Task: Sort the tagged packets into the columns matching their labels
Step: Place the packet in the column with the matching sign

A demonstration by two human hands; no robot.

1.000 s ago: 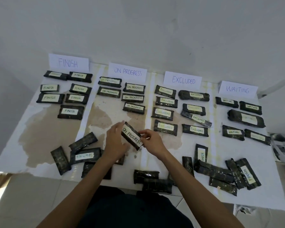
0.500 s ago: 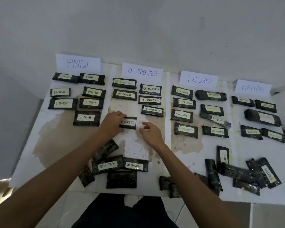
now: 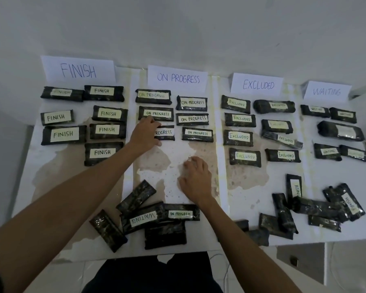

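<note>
My left hand point(image 3: 145, 134) grips the left end of a dark packet tagged ON PROGRESS point(image 3: 165, 132). That packet lies flat in the ON PROGRESS column, third row, under the ON PROGRESS sign point(image 3: 178, 78). My right hand point(image 3: 195, 178) rests on the bare table with loosely curled fingers and holds nothing. Near the front edge lie unsorted packets: one tagged WAITING point(image 3: 143, 217), one tagged ON PROGRESS point(image 3: 181, 213), and two tagged FINISH point(image 3: 295, 188) point(image 3: 350, 201) at the right. Several others lie face down.
Signs FINISH point(image 3: 78, 69), EXCLUDED point(image 3: 258, 84) and WAITING point(image 3: 326, 92) head the other columns, each with several sorted packets below. The white table point(image 3: 325, 178) has worn brown patches in its middle. Its front edge runs just behind the loose piles.
Both hands held the ON PROGRESS packet near the table's middle. The left hand carried it up into the ON PROGRESS column and laid it down; the right hand let go and settled on the table.
</note>
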